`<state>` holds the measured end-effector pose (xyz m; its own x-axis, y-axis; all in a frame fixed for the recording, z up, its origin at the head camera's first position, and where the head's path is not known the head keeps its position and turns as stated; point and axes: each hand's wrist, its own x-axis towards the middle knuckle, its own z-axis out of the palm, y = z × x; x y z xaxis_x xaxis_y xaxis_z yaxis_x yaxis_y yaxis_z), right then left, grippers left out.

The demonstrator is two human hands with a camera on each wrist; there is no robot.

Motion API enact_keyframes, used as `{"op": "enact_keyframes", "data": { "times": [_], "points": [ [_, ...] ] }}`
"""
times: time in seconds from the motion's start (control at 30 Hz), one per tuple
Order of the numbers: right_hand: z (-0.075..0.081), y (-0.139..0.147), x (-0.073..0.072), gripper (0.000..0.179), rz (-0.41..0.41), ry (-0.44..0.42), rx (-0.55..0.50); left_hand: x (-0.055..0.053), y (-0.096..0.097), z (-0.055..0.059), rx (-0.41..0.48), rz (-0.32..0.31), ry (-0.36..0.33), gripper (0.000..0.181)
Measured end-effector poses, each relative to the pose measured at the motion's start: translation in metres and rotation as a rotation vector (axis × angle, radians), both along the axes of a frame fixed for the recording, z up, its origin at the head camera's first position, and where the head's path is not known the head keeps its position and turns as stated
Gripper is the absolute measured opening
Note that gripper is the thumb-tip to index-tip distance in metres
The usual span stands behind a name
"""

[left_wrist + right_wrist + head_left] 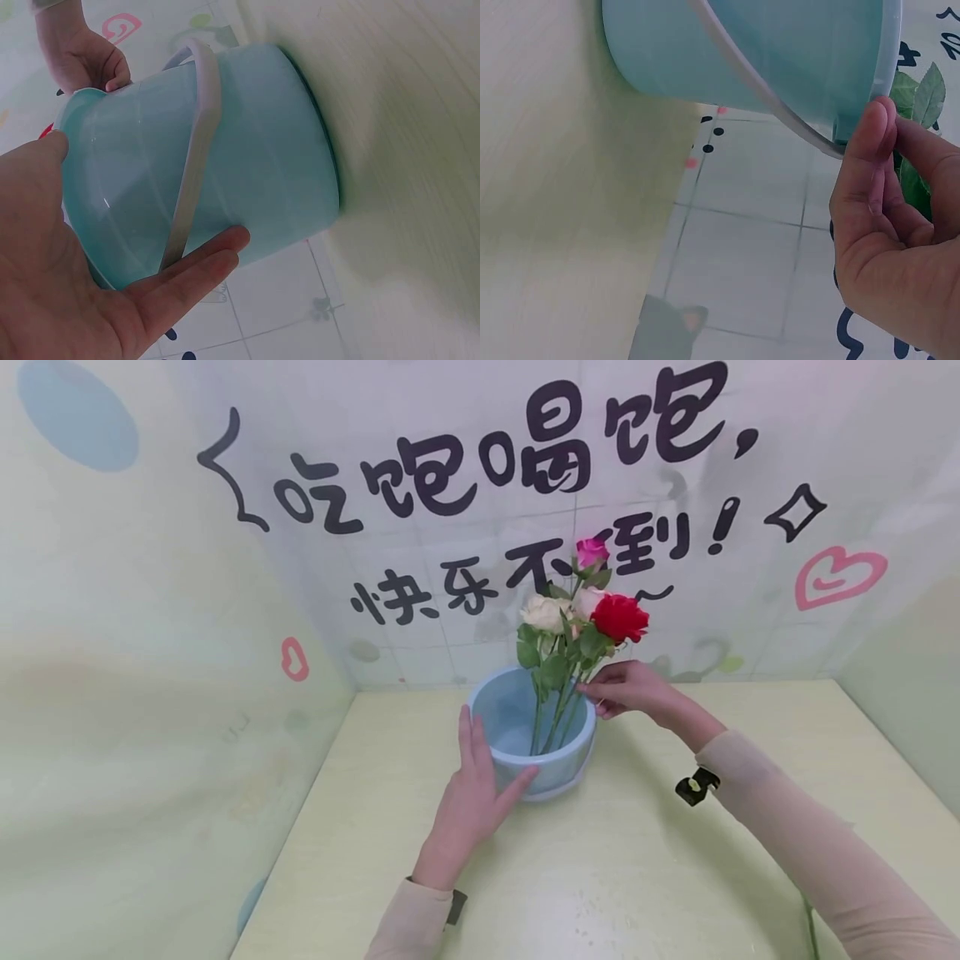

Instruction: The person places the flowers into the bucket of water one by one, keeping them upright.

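Note:
A light blue bucket (pixel 555 774) stands on the table, its pale handle (pixel 196 142) hanging down the side. Inside it lean several roses: a red one (pixel 620 617), a cream one (pixel 545 613), a pale pink one (pixel 588 602) and a magenta one (pixel 592 552). My left hand (pixel 471 802) rests against the bucket's near left side, fingers straight and thumb spread along the rim. With thumb and forefinger, my right hand (pixel 630 687) pinches the bucket's right rim beside the stems. Whether a stem is also between these fingers cannot be told.
A green stem (pixel 811 927) lies at the lower right of the table (pixel 390 777), partly hidden by my right sleeve. Behind the bucket rises a printed backdrop (pixel 450 410) with dark lettering. Side panels flank the table.

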<state>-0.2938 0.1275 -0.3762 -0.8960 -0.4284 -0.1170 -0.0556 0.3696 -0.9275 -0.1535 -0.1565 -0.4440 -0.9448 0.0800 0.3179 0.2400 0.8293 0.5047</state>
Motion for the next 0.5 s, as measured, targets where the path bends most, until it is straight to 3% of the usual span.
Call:
{"op": "enact_keyframes", "data": {
  "times": [0.27,0.5],
  "points": [
    [-0.002,0.005,0.01,0.036,0.002,0.042,0.017,0.002,0.002,0.0,0.003,0.0,-0.028,0.117],
    [-0.005,0.011,0.014,0.033,0.027,0.046,-0.012,0.002,0.002,0.002,-0.001,-0.001,0.002,0.116]
  ]
}}
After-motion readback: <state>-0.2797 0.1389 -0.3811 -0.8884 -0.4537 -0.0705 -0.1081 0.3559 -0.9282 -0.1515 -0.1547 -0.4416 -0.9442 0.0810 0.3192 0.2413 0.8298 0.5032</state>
